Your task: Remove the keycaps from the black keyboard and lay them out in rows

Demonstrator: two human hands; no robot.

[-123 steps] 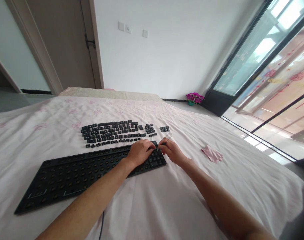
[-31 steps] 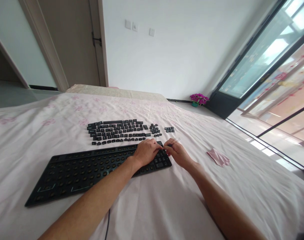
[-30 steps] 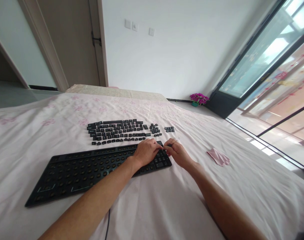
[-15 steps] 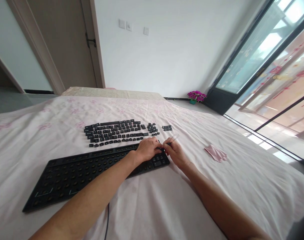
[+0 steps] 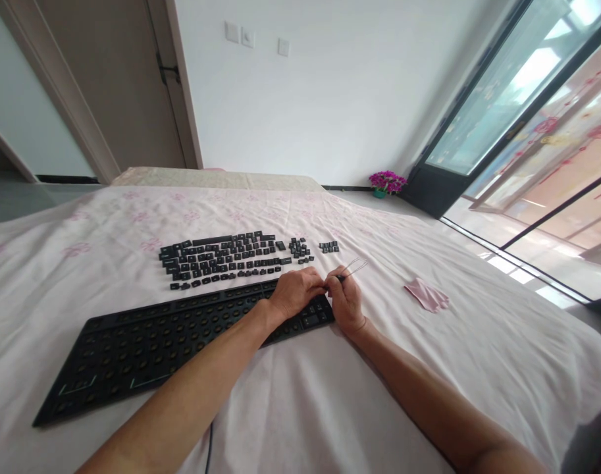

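A black keyboard (image 5: 132, 349) lies at a slant on the bed, most of its keycaps off and a few still on at its right end. My right hand (image 5: 347, 303) is closed around a wire keycap puller (image 5: 354, 265), whose thin loops point up and to the right. Over the keyboard's upper right corner, my left hand (image 5: 296, 289) has its fingers pinched together against the right hand's fingertips. What sits between those left fingers is hidden. Behind the keyboard, removed black keycaps (image 5: 221, 258) lie in rows, with smaller groups (image 5: 328, 247) to the right.
A pale pink floral sheet (image 5: 409, 382) covers the bed, wrinkled in places. Right of my hands lies a small pink cloth (image 5: 427, 294). The keyboard cable (image 5: 210, 447) runs toward me under my left forearm. Magenta flowers (image 5: 388, 181) in a pot stand beyond the bed.
My right hand has turned and closed more fully around the puller, lifting slightly, and the wire loops have swung to the right. The left hand stays at the keyboard corner. The view has shifted slightly.
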